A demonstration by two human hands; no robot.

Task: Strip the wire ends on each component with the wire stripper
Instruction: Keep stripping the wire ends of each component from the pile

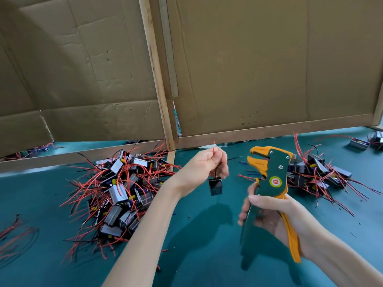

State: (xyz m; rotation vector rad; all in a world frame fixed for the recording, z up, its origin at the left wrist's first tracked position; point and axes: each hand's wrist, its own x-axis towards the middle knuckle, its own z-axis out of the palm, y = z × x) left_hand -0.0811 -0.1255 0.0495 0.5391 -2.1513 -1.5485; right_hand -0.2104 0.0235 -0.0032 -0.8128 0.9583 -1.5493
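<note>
The teal tabletop carries a big pile of components with red wires on the left and a smaller pile on the right. Some loose red wires lie at the far left. At the back stand cardboard panels.

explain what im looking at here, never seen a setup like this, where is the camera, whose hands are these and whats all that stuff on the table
There is no machine here. A person works with bare hands, and the one picture comes from a camera worn on their head, looking forward and down.

The left hand pinches a small black component by its wires, so it hangs below the fingers. A red wire end pokes up above them.

The right hand grips a green and orange wire stripper, its head turned toward that wire.

On the green table lie a left pile and a right pile of similar components with red and black wires. Cardboard panels stand behind.
</note>
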